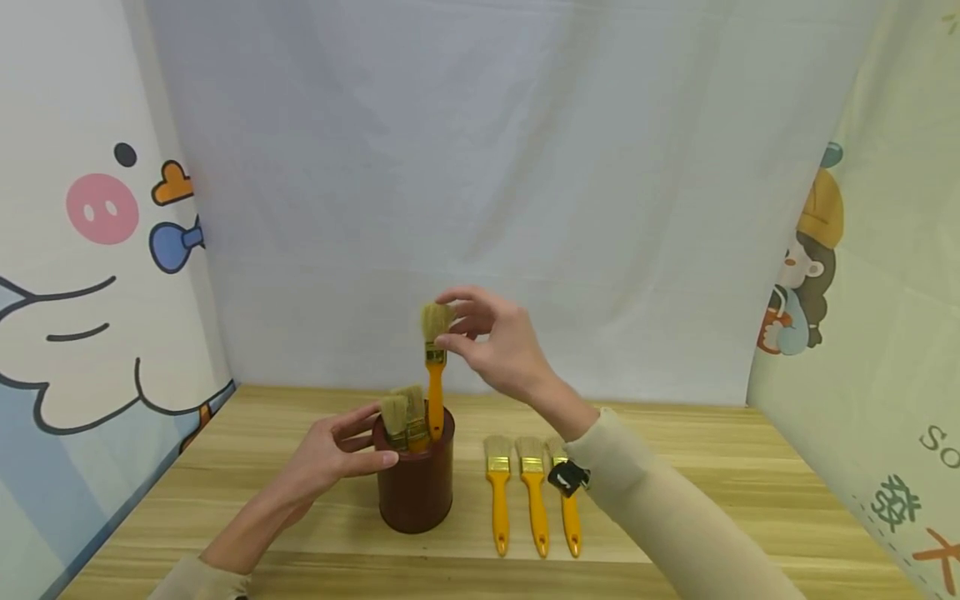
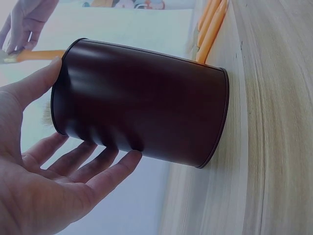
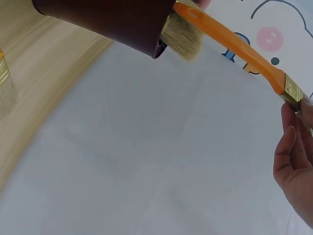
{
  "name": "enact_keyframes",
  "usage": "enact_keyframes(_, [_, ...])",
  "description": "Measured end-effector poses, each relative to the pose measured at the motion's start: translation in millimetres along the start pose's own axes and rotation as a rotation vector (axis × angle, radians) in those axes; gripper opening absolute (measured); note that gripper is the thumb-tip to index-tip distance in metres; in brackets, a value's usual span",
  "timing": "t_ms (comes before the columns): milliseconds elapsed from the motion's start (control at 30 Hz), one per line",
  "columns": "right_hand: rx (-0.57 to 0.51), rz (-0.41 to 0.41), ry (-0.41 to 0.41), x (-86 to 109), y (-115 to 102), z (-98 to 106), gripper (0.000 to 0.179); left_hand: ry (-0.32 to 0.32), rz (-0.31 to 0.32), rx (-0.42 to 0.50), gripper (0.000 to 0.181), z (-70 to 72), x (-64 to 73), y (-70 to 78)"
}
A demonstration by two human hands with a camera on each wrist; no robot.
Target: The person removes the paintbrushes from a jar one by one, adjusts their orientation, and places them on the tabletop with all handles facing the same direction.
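A dark brown can point(image 1: 416, 496) stands upright on the table, with paintbrushes point(image 1: 393, 414) in it, bristles up. My left hand point(image 1: 326, 454) holds the can near its top; the thumb lies at the near rim and the fingers reach round the other side, as the left wrist view also shows. Above the can's mouth, my right hand point(image 1: 501, 343) pinches another paintbrush point(image 1: 436, 392) by its metal band. That brush has its bristles up and its orange handle pointing down, the handle's end overlapping the can's opening in the head view.
Right of the can, three orange-handled paintbrushes point(image 1: 532, 492) lie side by side on the wooden table point(image 1: 675, 517), bristles away from me. The right sleeve point(image 1: 652, 500) passes over the rightmost one. A pale cloth point(image 1: 510, 167) hangs behind, with printed cartoon sheets at both sides.
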State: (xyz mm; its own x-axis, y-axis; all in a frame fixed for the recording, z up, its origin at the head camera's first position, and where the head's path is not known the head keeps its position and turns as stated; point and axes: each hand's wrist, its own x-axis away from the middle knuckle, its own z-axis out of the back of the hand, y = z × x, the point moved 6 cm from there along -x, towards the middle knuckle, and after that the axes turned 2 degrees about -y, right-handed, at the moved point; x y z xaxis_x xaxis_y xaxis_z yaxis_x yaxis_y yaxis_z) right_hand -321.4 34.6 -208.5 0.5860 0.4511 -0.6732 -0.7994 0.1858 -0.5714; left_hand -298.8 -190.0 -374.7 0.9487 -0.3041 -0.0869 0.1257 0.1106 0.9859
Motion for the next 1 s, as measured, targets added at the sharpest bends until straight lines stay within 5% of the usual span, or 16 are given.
enact_keyframes(400, [-0.013, -0.008, 0.066, 4.9, 4.4, 39.9, 0.041, -0.011, 0.007, -0.005, 0.092, -0.1, -0.4, -1.3])
enact_keyframes(1000, [0.066, -0.236, 0.033, 72.8, 66.8, 61.2, 0.04, -0.019, 0.003, -0.004, 0.09, 1.4, -1.1, -0.5])
